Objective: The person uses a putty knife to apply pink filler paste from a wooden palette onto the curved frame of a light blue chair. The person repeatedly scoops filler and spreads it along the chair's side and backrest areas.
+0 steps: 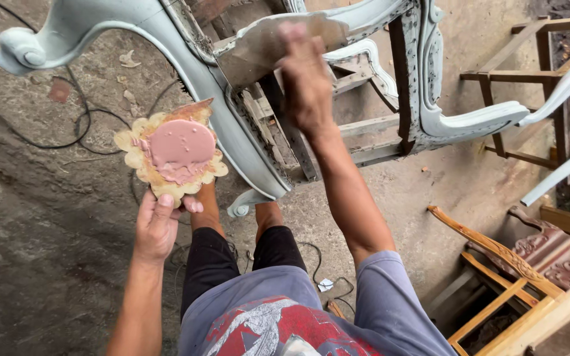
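Concrete workshop floor, bare wooden chair frames (516,277) stacked to my right. My left hand (156,227) grips a scalloped board (173,155) loaded with pink putty (181,146); right hand (306,82) presses a flat scraper (258,46) on the upturned pale-blue chair frame (232,132). Frame's mostly coated, plenty of putty left, so filling looks midway.

Rough grey concrete floor (47,198) crossed by black cables (67,142); bare carved wooden chair frames (522,277) stacked at right, perhaps unfinished, in daylight.

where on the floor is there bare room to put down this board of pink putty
Bare concrete floor lies outside the left hand, below the black cables. Another patch sits between the pale blue chair frame and the carved wooden pieces. Directly underfoot is crowded.
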